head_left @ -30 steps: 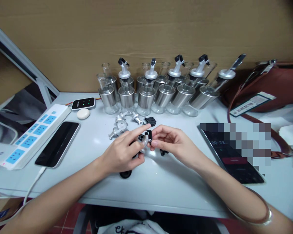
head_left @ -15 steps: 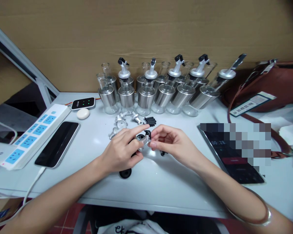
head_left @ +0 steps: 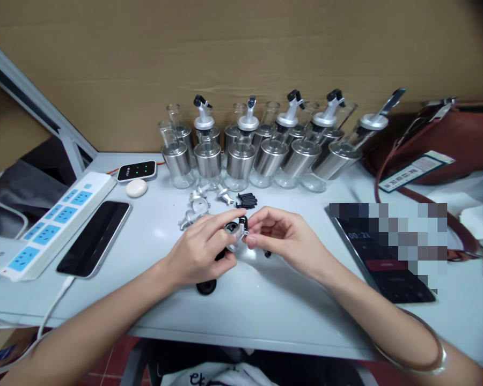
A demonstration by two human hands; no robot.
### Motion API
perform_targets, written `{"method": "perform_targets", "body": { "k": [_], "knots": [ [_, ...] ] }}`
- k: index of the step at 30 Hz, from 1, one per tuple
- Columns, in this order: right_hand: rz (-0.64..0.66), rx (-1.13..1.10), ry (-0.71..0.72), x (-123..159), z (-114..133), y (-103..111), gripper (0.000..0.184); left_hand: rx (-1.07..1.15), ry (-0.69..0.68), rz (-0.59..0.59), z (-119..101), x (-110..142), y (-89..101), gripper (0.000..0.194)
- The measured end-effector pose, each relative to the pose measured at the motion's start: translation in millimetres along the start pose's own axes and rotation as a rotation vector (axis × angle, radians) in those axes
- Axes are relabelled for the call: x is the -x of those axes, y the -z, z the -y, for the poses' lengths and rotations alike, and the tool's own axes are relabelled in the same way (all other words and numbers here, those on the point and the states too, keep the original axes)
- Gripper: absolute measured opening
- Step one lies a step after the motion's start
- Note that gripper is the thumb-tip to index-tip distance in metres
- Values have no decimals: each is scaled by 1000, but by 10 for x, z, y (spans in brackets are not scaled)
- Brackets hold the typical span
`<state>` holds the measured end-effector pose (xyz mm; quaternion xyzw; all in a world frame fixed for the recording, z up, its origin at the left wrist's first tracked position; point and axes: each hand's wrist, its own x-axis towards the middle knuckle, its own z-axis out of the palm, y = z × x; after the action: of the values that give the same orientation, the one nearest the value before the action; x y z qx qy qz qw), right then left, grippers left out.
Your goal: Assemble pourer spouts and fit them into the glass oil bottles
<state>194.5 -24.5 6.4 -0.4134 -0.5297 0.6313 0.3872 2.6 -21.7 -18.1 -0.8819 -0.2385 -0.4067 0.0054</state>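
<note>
Both hands meet over the middle of the white table (head_left: 265,311). My left hand (head_left: 199,252) is closed round a small silver pourer cap (head_left: 234,236), its forefinger lying across the top. My right hand (head_left: 284,238) pinches a small black clip piece (head_left: 244,221) against that cap. Behind the hands lie loose silver pourer caps (head_left: 197,206) and a heap of black clip pieces (head_left: 246,200). A black round stopper (head_left: 206,288) sits on the table just below my left hand. A row of glass and steel dispenser bottles (head_left: 241,155) stands at the back, some with pourers fitted.
A dark phone (head_left: 95,237) on a cable and a white and blue power strip (head_left: 54,225) lie at the left, with a small black device (head_left: 137,170) and a white oval case (head_left: 137,187) behind. A tablet (head_left: 382,257) lies at the right, a brown bag (head_left: 443,145) beyond it.
The hands have drawn slightly closer together, and the black clip piece now sits tighter against the silver cap. Nothing else on the table has moved.
</note>
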Motion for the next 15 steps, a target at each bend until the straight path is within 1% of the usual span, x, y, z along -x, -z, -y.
{"method": "perform_targets", "body": {
  "k": [5,10,15],
  "knots": [
    [-6,30,24,7,6,-6,31,-6,-2,-16,5,-4,-2,14],
    [10,-1,-7,14,5,1,30,2,4,-21,3,-9,1,18],
    [22,-15,-25,13,3,-2,29,-4,-3,-33,0,-15,5,18]
  ]
}}
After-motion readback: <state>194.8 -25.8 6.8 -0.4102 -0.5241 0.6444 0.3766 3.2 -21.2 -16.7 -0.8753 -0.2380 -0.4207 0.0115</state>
